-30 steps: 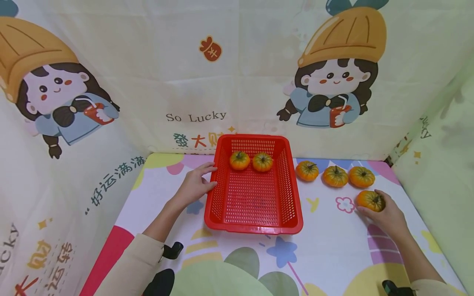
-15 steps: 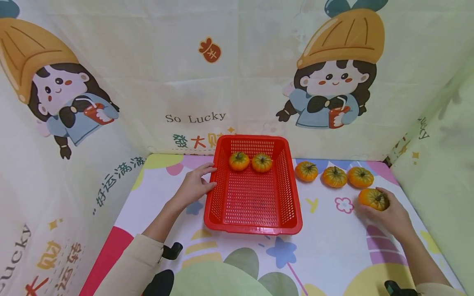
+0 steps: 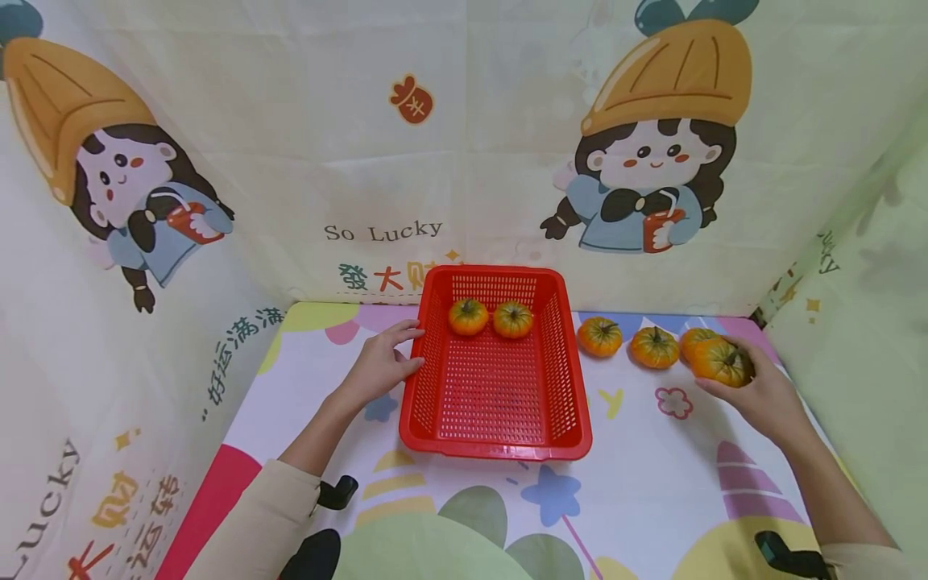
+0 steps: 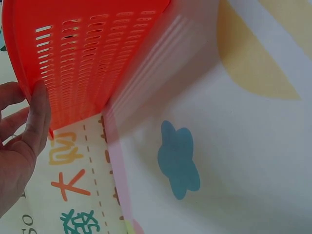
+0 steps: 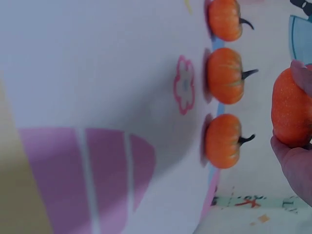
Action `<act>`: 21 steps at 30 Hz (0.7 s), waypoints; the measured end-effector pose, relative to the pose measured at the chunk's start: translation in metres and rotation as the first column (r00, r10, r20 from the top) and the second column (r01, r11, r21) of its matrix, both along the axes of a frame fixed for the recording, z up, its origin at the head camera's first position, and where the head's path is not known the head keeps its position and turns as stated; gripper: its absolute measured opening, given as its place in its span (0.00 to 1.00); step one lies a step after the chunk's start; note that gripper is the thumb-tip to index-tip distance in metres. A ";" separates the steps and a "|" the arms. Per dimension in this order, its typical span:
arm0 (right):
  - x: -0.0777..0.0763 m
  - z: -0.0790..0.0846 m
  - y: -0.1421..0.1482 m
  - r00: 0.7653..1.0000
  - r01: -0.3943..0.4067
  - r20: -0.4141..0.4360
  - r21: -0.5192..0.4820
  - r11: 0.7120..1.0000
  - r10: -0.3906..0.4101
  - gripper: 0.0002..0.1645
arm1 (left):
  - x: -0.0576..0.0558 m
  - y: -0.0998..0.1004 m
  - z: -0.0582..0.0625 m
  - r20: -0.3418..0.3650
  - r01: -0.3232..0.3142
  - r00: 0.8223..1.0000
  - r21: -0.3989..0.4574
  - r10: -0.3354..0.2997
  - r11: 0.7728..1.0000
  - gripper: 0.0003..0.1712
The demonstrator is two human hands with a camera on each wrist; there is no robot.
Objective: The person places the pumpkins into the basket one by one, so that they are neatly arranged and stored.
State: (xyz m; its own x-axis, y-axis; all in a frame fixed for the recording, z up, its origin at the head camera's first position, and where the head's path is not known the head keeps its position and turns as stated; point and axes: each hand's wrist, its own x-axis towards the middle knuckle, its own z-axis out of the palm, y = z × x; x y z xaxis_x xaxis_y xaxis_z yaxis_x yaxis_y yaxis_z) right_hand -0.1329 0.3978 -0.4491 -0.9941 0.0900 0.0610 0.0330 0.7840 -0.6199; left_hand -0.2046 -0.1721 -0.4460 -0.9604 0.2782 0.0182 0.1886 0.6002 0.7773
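Note:
A red plastic basket [image 3: 500, 395] stands mid-table with two small orange pumpkins inside, a left one [image 3: 467, 316] and a right one [image 3: 512, 320]. My left hand [image 3: 380, 362] touches its left side with relaxed fingers; in the left wrist view, fingers [image 4: 38, 114] lie at the perforated outer wall by the rim. At right, my right hand [image 3: 772, 399] grips a mini pumpkin [image 3: 718, 361] between thumb and fingers. In the right wrist view this pumpkin [image 5: 291, 109] is held up, apart from the table, partly cut off by the frame edge.
Three more pumpkins sit on the table right of the basket: one by its wall [image 3: 600, 337], one beside that [image 3: 655, 347], and one partly hidden behind the held pumpkin [image 3: 692, 338]. A printed cloth wall [image 3: 493, 177] rises behind the patterned tabletop [image 3: 638, 451].
My right hand has raised the gripped pumpkin up and slightly left, so it now overlaps the rightmost one on the table. My left hand and the basket have stayed put.

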 end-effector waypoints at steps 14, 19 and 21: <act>-0.030 0.041 -0.052 0.991 -0.131 -0.016 0.002 0.991 0.131 0.54 | 0.003 0.002 0.000 -0.011 0.010 1.000 -0.002 -0.010 1.000 0.31; -0.042 0.053 -0.075 0.985 -0.172 -0.023 -0.014 0.985 0.172 0.53 | 0.003 0.001 0.000 -0.014 0.007 1.000 0.008 -0.007 1.000 0.31; -0.046 0.056 -0.083 0.982 -0.187 -0.018 -0.032 0.982 0.187 0.53 | 0.002 0.001 0.000 -0.018 0.007 1.000 0.008 -0.007 1.000 0.31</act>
State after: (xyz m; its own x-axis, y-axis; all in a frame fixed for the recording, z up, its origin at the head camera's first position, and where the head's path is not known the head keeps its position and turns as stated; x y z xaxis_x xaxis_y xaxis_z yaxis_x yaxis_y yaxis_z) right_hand -0.1790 0.3145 -0.3927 -0.9926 -0.0952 0.0760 -0.1218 0.7546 -0.6448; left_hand -0.2022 -0.1714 -0.4458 -0.9579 0.2846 0.0379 0.2069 0.5926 0.7785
